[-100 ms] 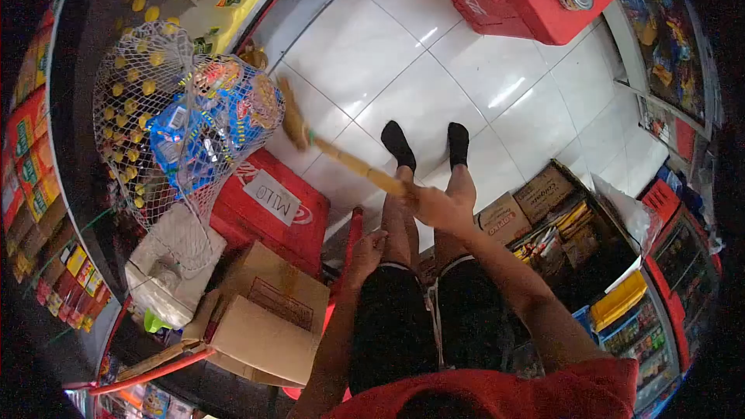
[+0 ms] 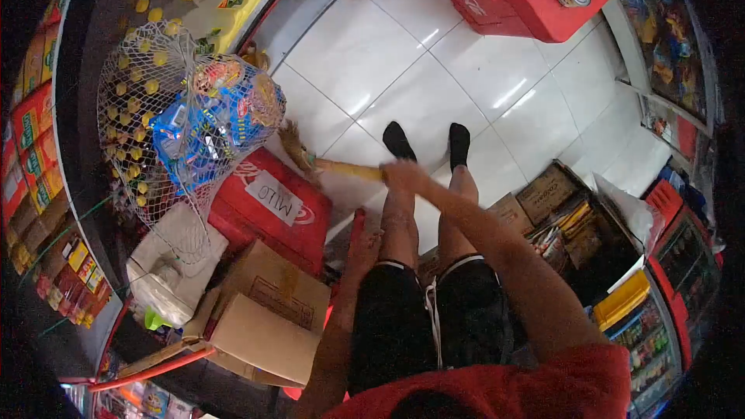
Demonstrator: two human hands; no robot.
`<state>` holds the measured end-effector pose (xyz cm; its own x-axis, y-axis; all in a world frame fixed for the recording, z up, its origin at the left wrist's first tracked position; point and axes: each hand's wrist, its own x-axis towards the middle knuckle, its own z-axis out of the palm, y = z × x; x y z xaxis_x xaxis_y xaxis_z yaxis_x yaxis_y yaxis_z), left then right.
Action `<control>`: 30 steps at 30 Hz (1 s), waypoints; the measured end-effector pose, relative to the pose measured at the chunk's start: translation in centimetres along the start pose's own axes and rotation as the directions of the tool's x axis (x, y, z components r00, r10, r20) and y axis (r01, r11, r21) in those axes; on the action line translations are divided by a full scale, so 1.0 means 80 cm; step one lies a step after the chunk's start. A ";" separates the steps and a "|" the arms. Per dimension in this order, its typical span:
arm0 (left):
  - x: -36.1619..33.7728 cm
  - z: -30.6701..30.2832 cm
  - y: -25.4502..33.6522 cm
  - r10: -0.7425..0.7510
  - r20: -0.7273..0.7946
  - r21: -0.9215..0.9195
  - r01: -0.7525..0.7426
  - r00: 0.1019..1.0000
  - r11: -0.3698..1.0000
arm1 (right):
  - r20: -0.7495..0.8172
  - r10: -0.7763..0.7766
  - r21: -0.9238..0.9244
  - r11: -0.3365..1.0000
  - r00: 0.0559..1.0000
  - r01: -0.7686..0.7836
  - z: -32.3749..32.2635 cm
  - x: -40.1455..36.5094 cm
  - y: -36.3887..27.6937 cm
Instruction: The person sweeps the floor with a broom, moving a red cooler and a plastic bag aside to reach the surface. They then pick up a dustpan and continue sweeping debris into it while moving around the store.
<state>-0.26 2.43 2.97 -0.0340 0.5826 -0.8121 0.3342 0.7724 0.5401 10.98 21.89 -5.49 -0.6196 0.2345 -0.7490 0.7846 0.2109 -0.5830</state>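
The tiled floor (image 2: 434, 85) spread widest, with the net bag (image 2: 217, 128) hanging beside it and the red box (image 2: 237, 221) marked MILO below the bag. The broom (image 2: 349, 170) slanted from the right hand (image 2: 403, 177), its bristles (image 2: 295, 147) just beside that box. The hands were apart: the right was wrapped around the handle, while the left (image 2: 365, 248) was near the left knee — whether it gripped anything, I couldn't tell. Good handling called for a firm but loose-wristed grip, bristles low and flat — short, controlled strokes clear of the netting.
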 end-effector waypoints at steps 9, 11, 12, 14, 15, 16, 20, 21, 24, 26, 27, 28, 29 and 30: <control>-0.011 -0.022 0.012 -0.123 0.025 0.041 0.122 0.992 0.992 | -0.220 0.456 0.728 0.665 0.862 -0.166 -0.156 -0.016 0.195; -0.010 -0.016 -0.001 -0.080 -0.041 0.059 0.083 0.996 0.995 | -0.258 0.558 0.801 0.581 0.789 -0.149 -0.154 -0.103 0.179; -0.008 -0.013 -0.010 -0.069 -0.042 0.057 0.071 0.997 0.996 | -0.317 0.595 0.768 0.618 0.739 -0.168 -0.137 -0.130 0.179; 0.004 -0.011 -0.021 -0.024 -0.019 -0.022 0.023 1.000 0.999 | -0.365 0.648 0.780 0.605 0.669 -0.160 -0.102 -0.176 0.159; 0.010 -0.009 -0.017 -0.008 -0.020 -0.015 0.008 1.000 1.000 | -0.299 0.679 0.839 0.522 0.671 -0.155 -0.094 -0.199 0.132; 0.012 -0.007 -0.014 -0.028 0.001 -0.019 0.028 1.000 0.999 | -0.352 0.671 0.757 0.614 0.652 -0.223 -0.075 -0.208 0.122; 0.014 -0.018 0.010 -0.042 0.047 0.018 0.041 0.998 0.999 | -0.548 0.340 0.766 0.572 0.764 0.295 -0.083 -0.190 0.045; 0.019 -0.023 0.022 -0.033 0.062 0.042 0.031 0.998 0.999 | -0.466 0.325 0.809 0.532 0.823 0.248 -0.137 -0.192 0.021; 0.029 -0.032 0.032 -0.052 0.053 0.156 0.043 0.997 0.987 | -0.381 0.388 0.874 0.447 0.839 0.190 -0.167 -0.097 0.076; 0.044 -0.047 0.003 0.046 0.006 0.054 -0.046 0.999 0.998 | -0.285 0.402 0.951 0.001 0.870 0.311 -0.151 -0.065 0.131; 0.043 -0.054 0.016 0.044 0.018 0.075 -0.046 0.999 0.996 | -0.289 0.462 0.949 0.025 0.838 0.314 -0.130 -0.081 0.154; 0.045 -0.055 0.038 -0.042 0.044 -0.090 0.046 0.998 0.995 | -0.293 0.528 0.948 0.056 0.797 0.312 -0.108 -0.106 0.175; 0.051 -0.047 0.057 -0.118 0.086 -0.260 0.137 0.989 0.956 | -0.334 0.570 0.936 0.109 0.751 0.335 -0.078 -0.133 0.198; 0.056 -0.042 0.064 -0.112 0.102 -0.256 0.135 0.989 0.957 | -0.373 0.603 0.923 0.161 0.706 0.350 -0.046 -0.161 0.209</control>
<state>-1.86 9.84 2.86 0.0246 0.4638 -0.8856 0.0742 0.8826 0.4643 32.00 25.88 -4.40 0.0277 0.6463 -0.7626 -0.0707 -0.7597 -0.6465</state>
